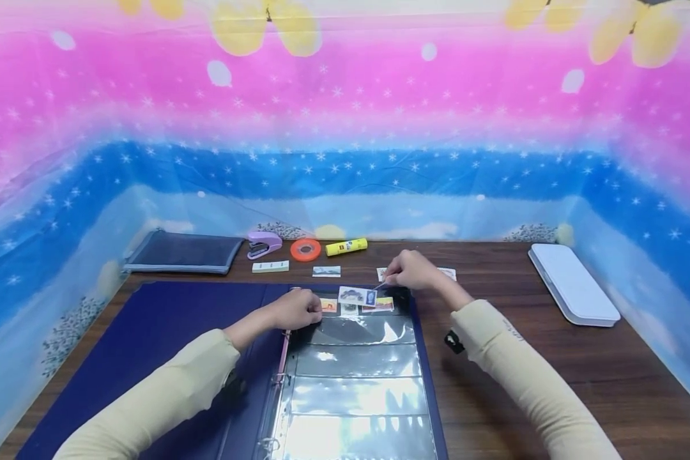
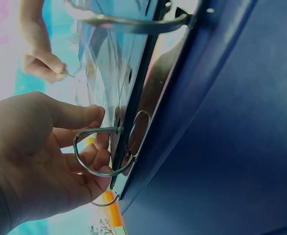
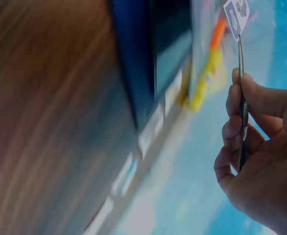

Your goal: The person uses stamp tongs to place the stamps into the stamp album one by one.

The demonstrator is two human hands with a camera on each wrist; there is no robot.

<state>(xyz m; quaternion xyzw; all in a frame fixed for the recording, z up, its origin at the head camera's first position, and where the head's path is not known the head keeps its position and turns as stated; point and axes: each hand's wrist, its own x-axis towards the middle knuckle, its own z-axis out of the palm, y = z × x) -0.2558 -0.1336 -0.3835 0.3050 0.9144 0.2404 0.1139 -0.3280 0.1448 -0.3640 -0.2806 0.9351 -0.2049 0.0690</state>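
Observation:
A dark blue ring binder [image 1: 207,332] lies spread on the table, with a clear pocket page [image 1: 359,361] on its rings. Near the page's top inner corner, my left hand [image 1: 296,310] pinches the clear sheet; in the left wrist view its thumb and fingers [image 2: 97,117] meet at the sheet beside a metal ring [image 2: 101,171]. My right hand [image 1: 412,271] holds metal tweezers [image 3: 244,115]. Their tips grip a postage stamp [image 1: 353,296] above the top row. Behind it, an orange stamp [image 1: 329,305] and a yellow-red stamp [image 1: 382,305] show in that row.
Behind the binder are a dark mesh pouch [image 1: 186,252], a purple stapler [image 1: 264,244], orange tape [image 1: 305,250], a yellow glue stick [image 1: 347,246], a white-green strip [image 1: 270,266] and a loose stamp [image 1: 326,271]. More stamps [image 1: 447,273] lie behind my right hand. A white case [image 1: 572,281] rests far right.

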